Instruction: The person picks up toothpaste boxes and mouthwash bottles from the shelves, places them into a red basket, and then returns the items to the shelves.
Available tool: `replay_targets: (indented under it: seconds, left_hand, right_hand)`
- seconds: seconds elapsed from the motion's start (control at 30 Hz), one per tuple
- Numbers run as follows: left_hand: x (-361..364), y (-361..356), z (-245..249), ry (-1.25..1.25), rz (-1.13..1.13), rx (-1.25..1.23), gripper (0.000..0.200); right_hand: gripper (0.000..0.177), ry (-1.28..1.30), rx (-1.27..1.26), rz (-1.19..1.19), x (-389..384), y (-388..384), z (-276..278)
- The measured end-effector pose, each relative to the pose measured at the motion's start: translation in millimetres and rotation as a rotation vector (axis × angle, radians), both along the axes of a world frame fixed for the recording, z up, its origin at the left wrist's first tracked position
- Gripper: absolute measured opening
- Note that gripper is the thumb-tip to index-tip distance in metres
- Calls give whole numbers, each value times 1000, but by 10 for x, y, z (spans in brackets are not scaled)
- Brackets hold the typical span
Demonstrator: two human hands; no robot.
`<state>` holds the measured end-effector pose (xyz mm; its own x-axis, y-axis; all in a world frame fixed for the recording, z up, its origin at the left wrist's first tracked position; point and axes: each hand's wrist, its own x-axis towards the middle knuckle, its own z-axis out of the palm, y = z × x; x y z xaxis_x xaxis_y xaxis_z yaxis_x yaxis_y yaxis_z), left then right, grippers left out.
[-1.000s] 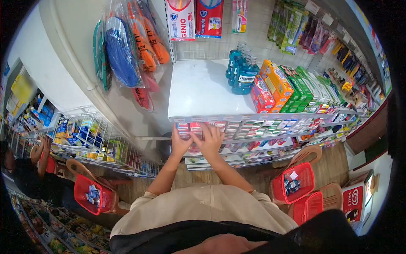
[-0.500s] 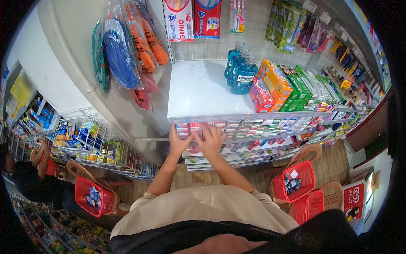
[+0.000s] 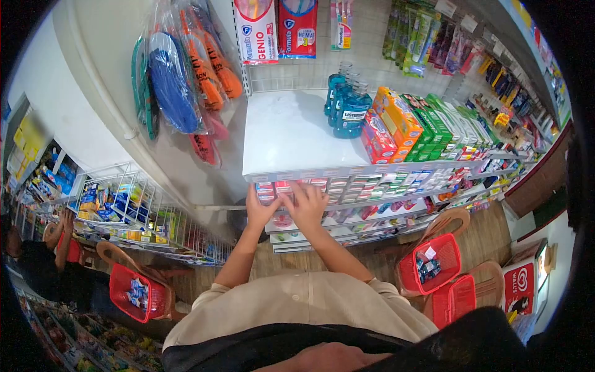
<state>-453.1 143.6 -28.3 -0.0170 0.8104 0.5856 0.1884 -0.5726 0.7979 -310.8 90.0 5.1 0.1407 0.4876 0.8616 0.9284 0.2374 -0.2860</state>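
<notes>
My left hand [image 3: 260, 211] reaches to the left end of the shelf just under the white top shelf [image 3: 297, 139]. Beside it, my right hand [image 3: 306, 206] lies with its fingers spread over the fronts of small red-and-white packs [image 3: 283, 188]. The two thumbs almost meet in front of these packs. My left fingers are stretched upward along the outer side of the row, their tips partly hidden under the shelf edge. Neither hand has lifted a pack. On the top shelf stand several blue-green Listerine mouthwash bottles [image 3: 354, 116], next to orange boxes [image 3: 398, 124] and green toothpaste boxes [image 3: 427, 127].
Bagged sandals [image 3: 176, 80] hang at the left wall. Toothbrush packs [image 3: 257, 37] hang behind the shelf. A red basket [image 3: 439, 273] with bottles rests on a chair at right; another red basket [image 3: 133, 297] is at left. A person [image 3: 46, 260] works at the far left.
The view has shifted slightly, so the shelf appears a little further left. Both hands keep nearly the same place at the small packs.
</notes>
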Motion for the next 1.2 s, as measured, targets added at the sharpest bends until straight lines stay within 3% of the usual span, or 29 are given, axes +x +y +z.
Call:
replay_targets:
  seconds: [0.67,0.83,0.93,1.07,1.13,1.17,1.2]
  left_hand:
    - [27,25,-186,-1,87,53,67]
    - [13,-31,-266,-83,-18,67,95]
    - [-9,-167,-261,-13,45,23,107]
    - [67,-434,-76,-70,116,78,105]
    - [98,-582,-15,7,289,111,93]
    - [120,-627,14,6,287,111,93]
    - [139,-666,43,24,277,140,80]
  right_hand:
    - [41,-38,-34,-7,30,-51,51]
    - [39,-21,-82,31,68,-91,78]
    - [39,11,-101,107,125,-195,100]
    - [40,34,-113,165,234,-336,7]
    - [36,68,-102,218,306,-382,-28]
    - [36,67,-102,217,347,-383,-27]
    - [32,110,-77,203,387,-381,-27]
